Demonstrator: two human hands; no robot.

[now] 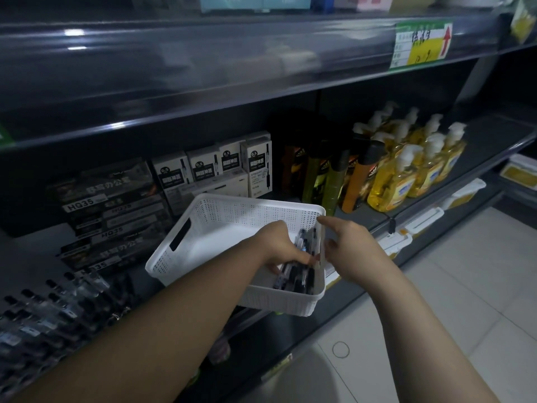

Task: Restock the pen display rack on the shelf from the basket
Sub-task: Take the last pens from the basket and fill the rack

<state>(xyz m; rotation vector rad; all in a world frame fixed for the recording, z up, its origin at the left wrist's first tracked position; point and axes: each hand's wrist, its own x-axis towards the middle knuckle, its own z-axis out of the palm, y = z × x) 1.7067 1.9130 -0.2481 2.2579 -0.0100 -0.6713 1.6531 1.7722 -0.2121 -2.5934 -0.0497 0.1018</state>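
Head view: my left hand (279, 245) is down in the white basket (203, 200) on the shelf edge, fingers curled around a few of the pens (296, 276) heaped along its right side. My right hand (353, 247) lies against the right rim, one finger straight; whether it grips, I cannot tell. The pen display rack (52, 309) sits near left. I should gather the pens parallel and lift them clear of the wall.

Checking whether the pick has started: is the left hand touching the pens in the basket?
Touching. The head view shows the left hand pinching pens inside the basket.
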